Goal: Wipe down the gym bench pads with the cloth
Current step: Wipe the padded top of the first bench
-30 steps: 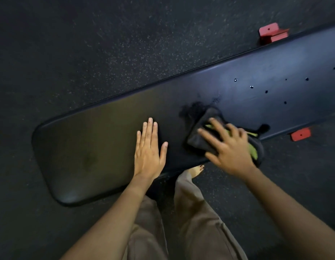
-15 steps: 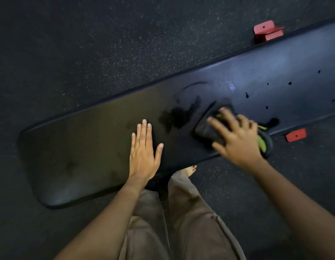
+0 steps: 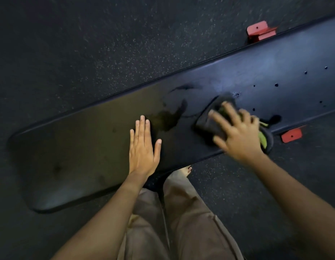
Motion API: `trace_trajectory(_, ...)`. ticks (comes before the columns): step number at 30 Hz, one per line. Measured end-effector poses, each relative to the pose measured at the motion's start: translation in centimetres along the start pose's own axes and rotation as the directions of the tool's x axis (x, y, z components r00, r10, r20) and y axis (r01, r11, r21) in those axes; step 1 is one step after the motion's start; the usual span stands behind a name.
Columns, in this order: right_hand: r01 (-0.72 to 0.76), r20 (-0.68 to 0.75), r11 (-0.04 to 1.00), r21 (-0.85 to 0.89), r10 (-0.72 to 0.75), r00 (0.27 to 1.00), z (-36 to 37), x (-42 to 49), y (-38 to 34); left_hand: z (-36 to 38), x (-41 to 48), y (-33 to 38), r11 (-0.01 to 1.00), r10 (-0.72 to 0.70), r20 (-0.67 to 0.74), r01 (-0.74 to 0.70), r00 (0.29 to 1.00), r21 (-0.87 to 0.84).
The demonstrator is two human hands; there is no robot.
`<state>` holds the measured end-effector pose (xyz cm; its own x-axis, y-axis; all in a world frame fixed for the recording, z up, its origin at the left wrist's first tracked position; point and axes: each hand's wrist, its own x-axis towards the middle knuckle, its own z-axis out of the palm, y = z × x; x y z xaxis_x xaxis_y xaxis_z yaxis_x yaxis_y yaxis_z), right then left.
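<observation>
Mid-wipe: right hand (image 3: 238, 136) presses spread fingers on dark folded cloth (image 3: 206, 124), left hand (image 3: 143, 147) flat, empty on long black bench pad (image 3: 69, 147); wet smear (image 3: 168, 117) next, I'd guess.

The blurred right hand (image 3: 238, 136) hides most of the cloth (image 3: 206, 124).

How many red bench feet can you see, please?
2: one red foot beyond the pad's far edge, upper right; one beside its near edge, right of the right hand. Others may hide underneath.
</observation>
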<state>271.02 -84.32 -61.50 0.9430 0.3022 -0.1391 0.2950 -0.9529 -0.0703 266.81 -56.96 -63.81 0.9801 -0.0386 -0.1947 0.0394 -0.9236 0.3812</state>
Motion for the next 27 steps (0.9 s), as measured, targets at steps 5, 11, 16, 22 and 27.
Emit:
trace_trajectory(5, -0.573, 0.078, 0.802, 0.167, 0.569, 0.819, -1.8, 9.2, -3.4, 0.6, 0.6, 1.5, 1.0, 0.031, 0.009, -0.031, 0.999, -0.003)
trace_trajectory(11, 0.182, -0.016, 0.983, 0.015, -0.182, 0.983, 0.5, 0.1, -2.8, 1.0, 1.5, 2.8, 0.997, 0.073, 0.021, -0.073, 0.997, 0.017)
trace_trajectory(16, -0.388, -0.039, 0.916, 0.102, 0.393, 0.919, -0.7, 2.0, 5.0, 1.6, 2.8, 4.8, 0.991, 0.132, 0.023, -0.132, 0.991, 0.002)
trace_trajectory(22, -0.323, -0.01, 0.934, 0.154, 0.328, 0.945, -1.0, 5.9, 2.1, 3.1, 4.5, 7.7, 0.984, 0.173, 0.038, -0.174, 0.984, 0.027)
trace_trajectory(27, 0.114, -0.002, 0.993, 0.024, -0.114, 0.993, 0.0, -2.1, 6.8, 3.0, 5.0, 9.7, 0.984, 0.176, 0.026, -0.177, 0.984, 0.025)
